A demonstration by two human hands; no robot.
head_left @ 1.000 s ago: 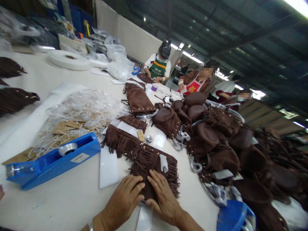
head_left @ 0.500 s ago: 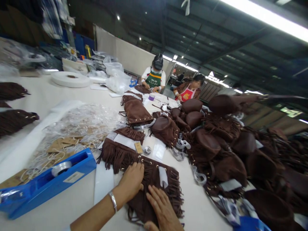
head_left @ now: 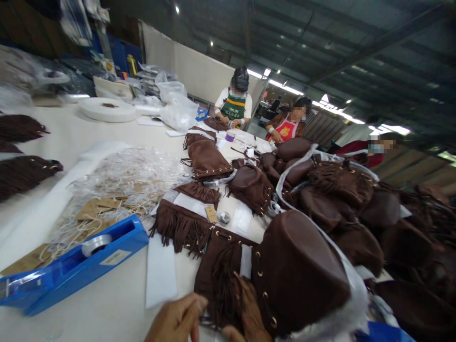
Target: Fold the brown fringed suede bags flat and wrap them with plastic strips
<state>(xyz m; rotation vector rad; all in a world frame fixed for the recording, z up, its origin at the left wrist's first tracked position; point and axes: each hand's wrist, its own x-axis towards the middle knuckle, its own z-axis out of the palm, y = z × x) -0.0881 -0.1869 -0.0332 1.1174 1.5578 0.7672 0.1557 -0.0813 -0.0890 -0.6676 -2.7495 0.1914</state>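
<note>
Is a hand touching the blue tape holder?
No, the tape holder rests on the table, apart from the left hand and right hand.

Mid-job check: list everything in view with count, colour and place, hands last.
Front fringed bag: one, dark brown, bottom centre
Large bag: one, dark brown, right of it
Second fringed bag: one, dark brown, beyond the front one
Piled bags: many, dark brown, right side
Fringed items: at least two, dark brown, left edge
Tape dispenser: one, blue, left foreground
Flat roll: one, white, upper left
Small roll: one, purple, far centre
Plastic heap: one, clear, left of centre
Tags: several, tan, mostly by the heap
Table: one, white, beneath
Co-workers: at least three, variously dressed, beyond the table
Left hand: one, bare, bottom centre
Right hand: one, bare, at the fringe
</note>
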